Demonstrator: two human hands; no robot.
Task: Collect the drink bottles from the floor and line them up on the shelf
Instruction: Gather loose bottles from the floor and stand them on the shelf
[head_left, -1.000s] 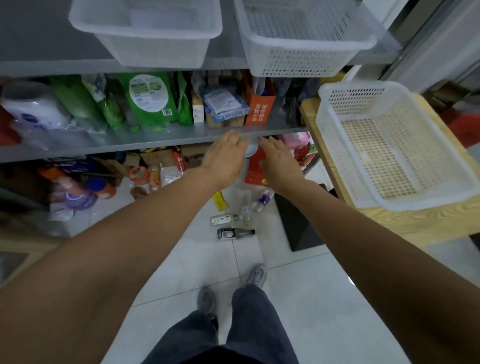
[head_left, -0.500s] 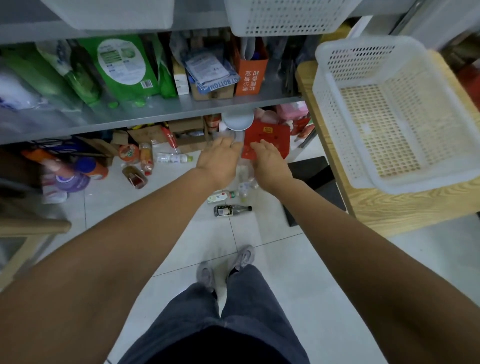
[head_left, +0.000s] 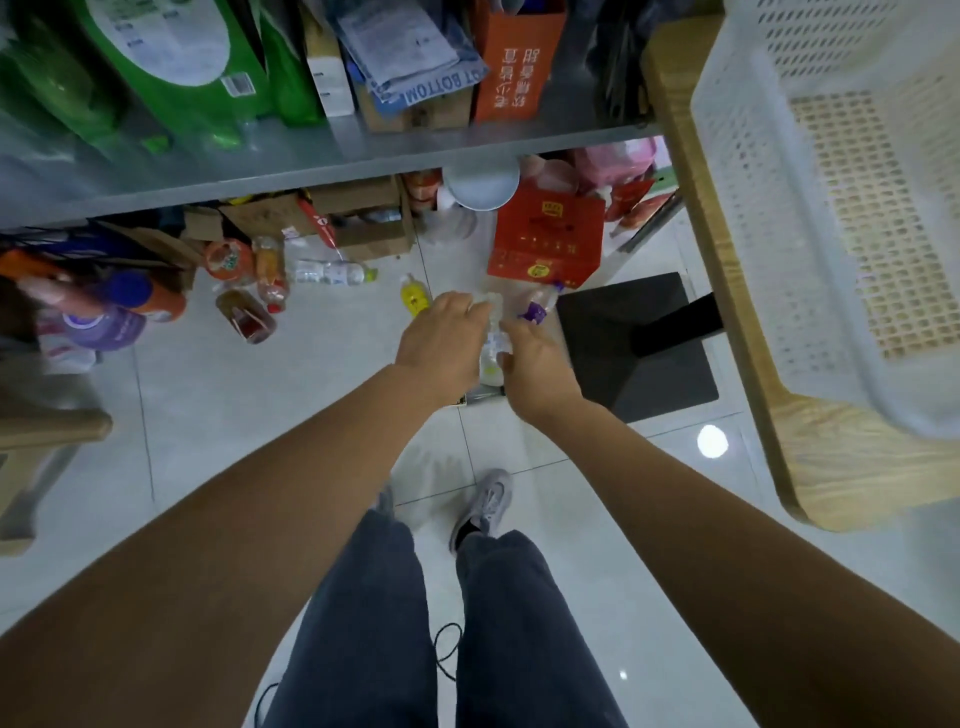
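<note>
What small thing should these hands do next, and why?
Probably close the right hand around the clear bottle lying between it and the left hand: both hands flank it, but no firm hold shows. The yellow bottle and purple-labelled bottle lie close by for afterwards.

1. Blue-trimmed packet on the shelf: "BOTTOM" in white caps, upside down from here. A couple of letters sit before it, can't make them out.
2. Orange carton next to it: white Chinese characters, also upside down.
3. Red box on the floor: yellow labels, way too blurry to read.
</note>
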